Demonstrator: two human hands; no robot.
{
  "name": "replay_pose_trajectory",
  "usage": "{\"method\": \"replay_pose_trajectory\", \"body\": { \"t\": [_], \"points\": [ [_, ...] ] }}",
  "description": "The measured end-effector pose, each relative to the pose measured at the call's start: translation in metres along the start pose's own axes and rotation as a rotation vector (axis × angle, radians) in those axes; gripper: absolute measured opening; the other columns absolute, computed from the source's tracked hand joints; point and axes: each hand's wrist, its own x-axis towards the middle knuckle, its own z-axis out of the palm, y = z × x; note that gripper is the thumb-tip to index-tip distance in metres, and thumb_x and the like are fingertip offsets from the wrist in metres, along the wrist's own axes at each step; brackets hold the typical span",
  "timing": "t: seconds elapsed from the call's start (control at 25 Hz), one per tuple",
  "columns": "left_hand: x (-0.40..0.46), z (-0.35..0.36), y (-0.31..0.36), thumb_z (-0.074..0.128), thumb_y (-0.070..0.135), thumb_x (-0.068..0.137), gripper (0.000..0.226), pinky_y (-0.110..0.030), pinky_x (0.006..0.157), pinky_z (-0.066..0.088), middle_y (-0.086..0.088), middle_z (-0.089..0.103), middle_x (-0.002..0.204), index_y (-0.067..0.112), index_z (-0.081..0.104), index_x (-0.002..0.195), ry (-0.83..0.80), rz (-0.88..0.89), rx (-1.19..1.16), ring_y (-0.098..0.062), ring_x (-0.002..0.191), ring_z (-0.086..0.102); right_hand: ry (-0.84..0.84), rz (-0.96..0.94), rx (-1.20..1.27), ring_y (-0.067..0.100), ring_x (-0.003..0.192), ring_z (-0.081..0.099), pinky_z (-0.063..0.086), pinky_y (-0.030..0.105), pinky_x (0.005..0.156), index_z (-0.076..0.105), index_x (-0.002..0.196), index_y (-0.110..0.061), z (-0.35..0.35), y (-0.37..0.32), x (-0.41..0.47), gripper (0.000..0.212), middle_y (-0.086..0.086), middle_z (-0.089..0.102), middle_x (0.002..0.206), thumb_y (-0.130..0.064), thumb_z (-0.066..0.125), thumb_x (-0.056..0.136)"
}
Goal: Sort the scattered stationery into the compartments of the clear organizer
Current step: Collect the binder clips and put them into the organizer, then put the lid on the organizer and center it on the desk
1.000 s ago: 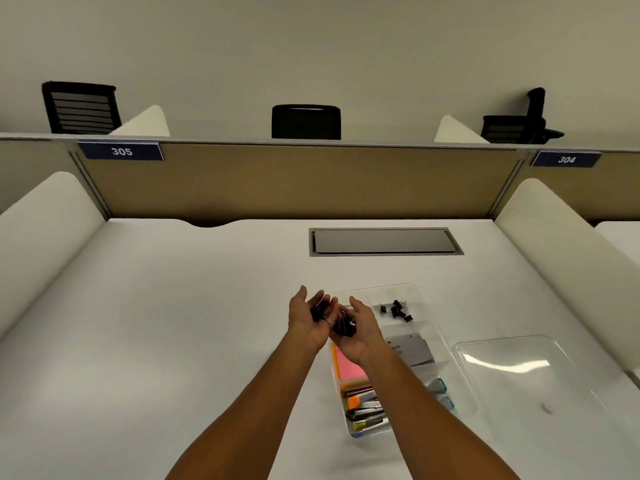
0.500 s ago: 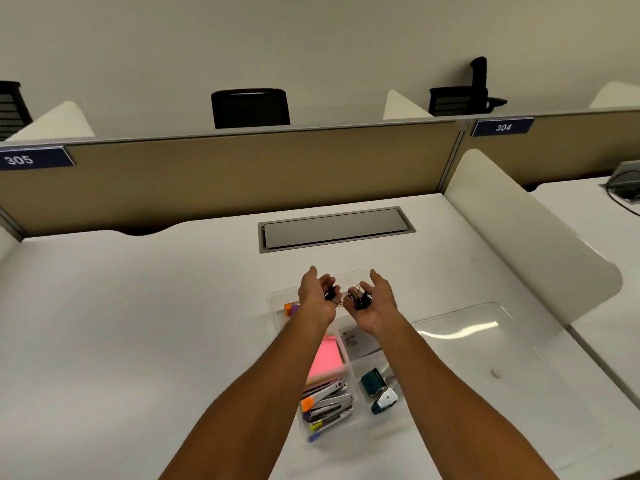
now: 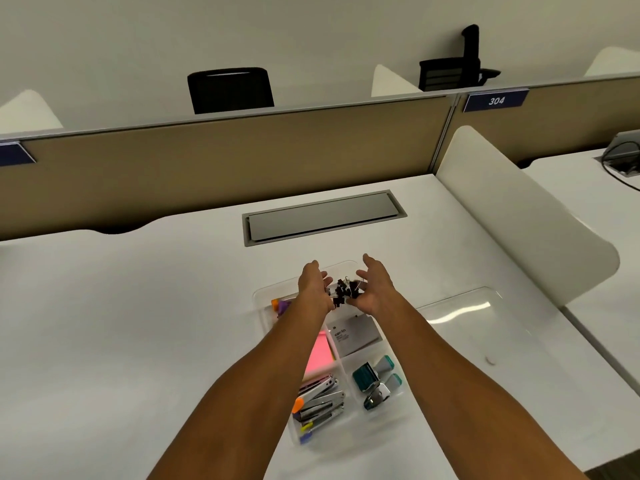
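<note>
The clear organizer (image 3: 259, 299) lies on the white desk in front of me. My left hand (image 3: 311, 285) and my right hand (image 3: 375, 285) hover over its far compartment, palms facing each other and fingers spread. A bunch of black binder clips (image 3: 344, 289) tumbles loose between the two palms. Other compartments hold orange and purple markers (image 3: 280, 304), pink sticky notes (image 3: 318, 355), a grey box (image 3: 353, 336), several staplers (image 3: 318, 400) and teal staple removers (image 3: 375, 379). My left forearm covers part of the sticky notes.
A clear lid (image 3: 485, 327) lies flat on the desk just right of the organizer. A grey cable hatch (image 3: 322, 216) sits behind it. A white side divider (image 3: 519, 209) bounds the desk on the right, and a tan partition (image 3: 225, 161) stands at the back.
My cupped hands have moved apart over the far compartment and the binder clips now drop out between them. The view has shifted closer and a little to the right.
</note>
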Motion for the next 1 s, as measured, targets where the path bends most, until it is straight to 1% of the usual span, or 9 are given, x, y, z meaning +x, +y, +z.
{"method": "replay_pose_trajectory", "body": {
  "t": [0.2,0.32,0.4,0.48,0.56,0.76,0.84,0.88,1.0],
  "points": [
    [-0.002,-0.004,0.003,0.041,0.038,0.099,0.05,-0.053,0.111,0.025,-0.013,0.043,0.147,0.008,0.047,0.139,0.024,0.015,0.069,-0.033,0.138,0.033,0.032,-0.03,-0.045,0.033,0.095,0.055,0.052,0.041,0.069,0.045,0.14,-0.011,0.009,-0.002,-0.006,0.053,0.011,0.052,0.115,-0.039,0.056,0.095],
    [-0.005,-0.008,0.006,0.041,0.037,0.099,0.049,-0.051,0.113,0.025,-0.013,0.045,0.146,0.008,0.047,0.139,0.004,0.033,0.066,-0.031,0.14,0.032,0.071,-0.086,-0.125,0.032,0.116,0.047,0.045,0.04,0.087,0.046,0.141,-0.013,0.01,-0.004,-0.01,0.054,0.011,0.049,0.138,-0.037,0.057,0.095],
    [-0.007,-0.013,0.007,0.041,0.035,0.1,0.048,-0.048,0.114,0.03,-0.013,0.047,0.145,0.007,0.046,0.139,-0.038,0.06,0.056,-0.031,0.139,0.036,0.073,-0.132,-0.153,0.03,0.117,0.05,0.045,0.041,0.096,0.051,0.137,-0.014,0.006,-0.006,-0.014,0.047,0.01,0.052,0.138,-0.033,0.058,0.095],
    [-0.009,-0.019,0.008,0.042,0.034,0.101,0.045,-0.045,0.109,0.039,-0.012,0.052,0.14,0.007,0.048,0.137,-0.099,0.105,0.054,-0.031,0.132,0.046,0.059,-0.158,-0.163,0.031,0.117,0.054,0.048,0.042,0.098,0.054,0.133,-0.015,-0.001,-0.008,-0.019,0.041,0.01,0.054,0.134,-0.03,0.057,0.095],
    [-0.014,-0.031,0.009,0.046,0.032,0.1,0.039,-0.042,0.1,0.046,-0.011,0.061,0.129,0.007,0.054,0.13,-0.136,0.182,0.113,-0.029,0.12,0.057,0.042,-0.189,-0.184,0.031,0.114,0.057,0.051,0.04,0.091,0.055,0.131,-0.015,-0.008,-0.007,-0.027,0.038,0.009,0.056,0.13,-0.029,0.057,0.096],
    [-0.034,-0.073,0.003,0.055,0.024,0.096,0.022,-0.037,0.08,0.059,-0.006,0.073,0.103,0.013,0.063,0.113,-0.071,0.484,0.402,-0.02,0.087,0.073,-0.058,-0.2,-0.252,0.029,0.097,0.067,0.052,0.038,0.077,0.063,0.106,-0.017,-0.031,0.007,-0.041,0.015,0.01,0.065,0.117,-0.025,0.059,0.094],
    [-0.042,-0.095,-0.006,0.057,0.02,0.094,0.015,-0.032,0.068,0.06,-0.005,0.074,0.096,0.016,0.065,0.106,-0.038,0.594,0.454,-0.017,0.078,0.073,-0.046,-0.239,-0.338,0.027,0.095,0.069,0.053,0.038,0.077,0.063,0.107,-0.018,-0.043,0.012,-0.044,0.017,0.008,0.066,0.113,-0.027,0.06,0.094],
    [-0.044,-0.106,-0.012,0.059,0.018,0.093,0.013,-0.029,0.065,0.059,-0.004,0.073,0.095,0.018,0.066,0.103,-0.002,0.659,0.506,-0.017,0.078,0.072,-0.006,-0.286,-0.414,0.025,0.093,0.068,0.054,0.038,0.076,0.062,0.112,-0.018,-0.048,0.015,-0.044,0.021,0.007,0.066,0.111,-0.027,0.06,0.093],
    [-0.043,-0.134,-0.031,0.063,0.013,0.089,0.016,-0.031,0.078,0.056,0.001,0.07,0.1,0.019,0.068,0.103,0.072,0.749,0.67,-0.017,0.091,0.067,0.145,-0.459,-0.675,0.012,0.084,0.06,0.049,0.027,0.064,0.055,0.125,-0.019,-0.059,0.028,-0.047,0.034,-0.002,0.061,0.1,-0.027,0.06,0.092]
  ]
}}
